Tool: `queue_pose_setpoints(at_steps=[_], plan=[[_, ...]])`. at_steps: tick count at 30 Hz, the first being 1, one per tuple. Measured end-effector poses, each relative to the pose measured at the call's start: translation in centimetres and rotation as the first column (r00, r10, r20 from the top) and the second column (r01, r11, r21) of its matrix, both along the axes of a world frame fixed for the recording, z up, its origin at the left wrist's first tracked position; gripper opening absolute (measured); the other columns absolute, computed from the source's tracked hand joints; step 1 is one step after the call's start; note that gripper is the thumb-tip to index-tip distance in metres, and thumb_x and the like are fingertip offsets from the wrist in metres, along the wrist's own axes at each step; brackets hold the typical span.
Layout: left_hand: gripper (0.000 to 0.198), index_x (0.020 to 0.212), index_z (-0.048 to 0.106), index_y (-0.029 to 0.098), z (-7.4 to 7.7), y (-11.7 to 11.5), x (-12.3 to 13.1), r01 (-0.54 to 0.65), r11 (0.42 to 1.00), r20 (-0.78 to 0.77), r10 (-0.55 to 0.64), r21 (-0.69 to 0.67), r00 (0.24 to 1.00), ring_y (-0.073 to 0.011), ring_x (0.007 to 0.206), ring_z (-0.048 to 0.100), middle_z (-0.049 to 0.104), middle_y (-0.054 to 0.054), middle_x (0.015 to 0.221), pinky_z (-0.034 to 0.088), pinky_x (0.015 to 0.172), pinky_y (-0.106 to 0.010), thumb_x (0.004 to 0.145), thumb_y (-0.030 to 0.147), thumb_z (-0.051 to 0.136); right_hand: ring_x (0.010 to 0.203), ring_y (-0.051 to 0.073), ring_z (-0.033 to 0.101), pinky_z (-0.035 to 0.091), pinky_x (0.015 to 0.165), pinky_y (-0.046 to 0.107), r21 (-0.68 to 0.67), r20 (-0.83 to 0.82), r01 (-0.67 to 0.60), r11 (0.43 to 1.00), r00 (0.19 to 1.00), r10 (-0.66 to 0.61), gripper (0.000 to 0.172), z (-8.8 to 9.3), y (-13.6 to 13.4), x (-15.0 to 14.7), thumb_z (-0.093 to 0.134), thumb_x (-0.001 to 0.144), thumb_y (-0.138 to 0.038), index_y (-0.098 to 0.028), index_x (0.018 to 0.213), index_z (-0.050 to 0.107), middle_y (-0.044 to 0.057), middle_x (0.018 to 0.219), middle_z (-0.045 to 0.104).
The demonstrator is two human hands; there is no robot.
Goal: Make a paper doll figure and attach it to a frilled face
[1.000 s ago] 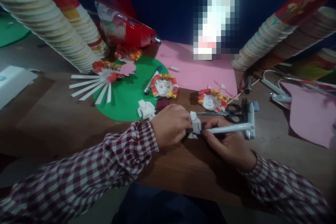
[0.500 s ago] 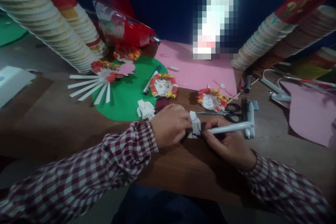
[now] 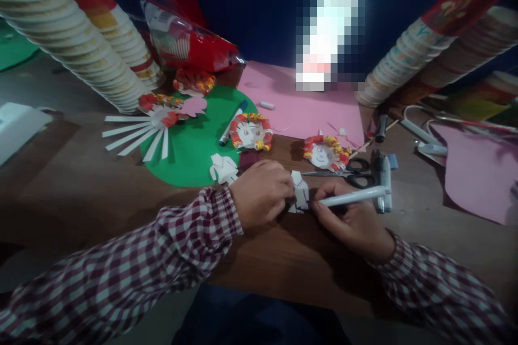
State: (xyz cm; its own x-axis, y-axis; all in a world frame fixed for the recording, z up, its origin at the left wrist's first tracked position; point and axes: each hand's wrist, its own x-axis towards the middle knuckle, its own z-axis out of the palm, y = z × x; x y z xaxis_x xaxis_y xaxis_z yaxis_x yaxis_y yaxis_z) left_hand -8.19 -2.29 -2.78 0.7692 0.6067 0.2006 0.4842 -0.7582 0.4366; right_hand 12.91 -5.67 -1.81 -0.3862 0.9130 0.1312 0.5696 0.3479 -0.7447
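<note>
My right hand (image 3: 352, 221) is closed around a white marker pen (image 3: 356, 195), its tip at the right edge of a small white paper cutout (image 3: 299, 194) with dark purple lines. My left hand (image 3: 265, 194) has its fingers curled at the cutout's left side, holding it against the table; part of the cutout is hidden under them. Just left of that hand lies another white paper cutout (image 3: 223, 168), shaped like a small garment. Two paper faces with red and yellow braided rims, one face (image 3: 251, 133) and a second face (image 3: 325, 154), lie beyond my hands.
Scissors (image 3: 358, 172) and several markers (image 3: 383, 180) lie beside my right hand. A green sheet (image 3: 182, 159) and a pink sheet (image 3: 303, 113) spread behind. Tall stacks of paper cups (image 3: 76, 27) lean at the left, with more cup stacks (image 3: 408, 54) at the right. Pink paper (image 3: 477, 172) lies far right.
The pen in my right hand has shifted very slightly at the cutout's right edge. Both hands otherwise stay in place; the whole view has moved a little.
</note>
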Motion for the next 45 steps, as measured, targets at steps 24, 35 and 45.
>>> queue_pose_setpoints(at_steps=[24, 35, 45], plan=[[0.021, 0.085, 0.067, 0.017, 0.10, -0.09, -0.04, -0.004, 1.000, -0.008, 0.004, 0.009, 1.000, -0.0208, 0.089, 0.052, 0.064, -0.006, 0.088, 0.039, 0.083, -0.037, 0.075, 0.012, 0.049, 0.058, 0.013, 0.053, 0.042, 0.053, 0.023, -0.030, -0.003, -0.012, 0.999, 1.000, 0.012, 0.006, 0.24, -0.06, 0.02, 0.057, 0.079, -0.018, -0.020, 0.074, 0.054, -0.001, 0.065, 0.059], [0.020, 0.084, 0.067, 0.018, 0.06, -0.08, 0.02, -0.008, 1.000, -0.010, 0.008, 0.018, 1.000, -0.0203, 0.089, 0.051, 0.063, -0.005, 0.088, 0.039, 0.082, -0.037, 0.075, 0.012, 0.050, 0.057, 0.012, 0.052, 0.041, 0.051, 0.023, -0.068, -0.022, 0.011, 0.998, 1.000, -0.013, 0.005, 0.24, -0.10, 0.17, 0.058, 0.079, -0.020, -0.020, 0.075, 0.055, -0.001, 0.064, 0.058], [0.023, 0.093, 0.060, 0.018, -0.05, -0.03, -0.03, -0.019, 0.999, 0.080, 0.022, -0.032, 0.997, -0.0186, 0.088, 0.052, 0.063, -0.004, 0.090, 0.039, 0.083, -0.034, 0.077, 0.009, 0.047, 0.049, 0.011, 0.047, 0.037, 0.045, 0.021, -0.080, -0.123, 0.123, 0.989, 0.984, -0.132, 0.011, 0.68, 0.27, 0.37, 0.056, 0.082, -0.024, -0.020, 0.073, 0.053, -0.002, 0.056, 0.054]])
